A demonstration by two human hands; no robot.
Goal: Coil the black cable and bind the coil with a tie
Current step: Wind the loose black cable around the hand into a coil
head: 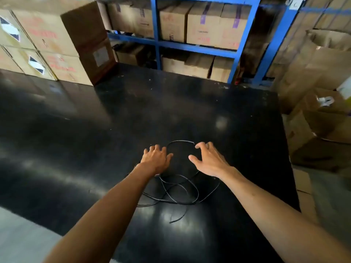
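A thin black cable (pixel 176 194) lies in loose tangled loops on the glossy black table (pixel 133 120), hard to pick out against the dark top. One loop arcs up between my two hands, and a free end trails toward me. My left hand (pixel 155 158) rests palm down at the loop's left side, fingers spread. My right hand (pixel 207 160) hovers at the loop's right side with fingers apart and curled. Neither hand holds anything. No tie is visible.
Stacked cardboard boxes (pixel 53 40) stand on the table's far left corner. Blue metal shelving (pixel 195 46) with more boxes runs behind the table. Open cartons (pixel 322 114) crowd the floor to the right. The table's right edge runs close to my right forearm.
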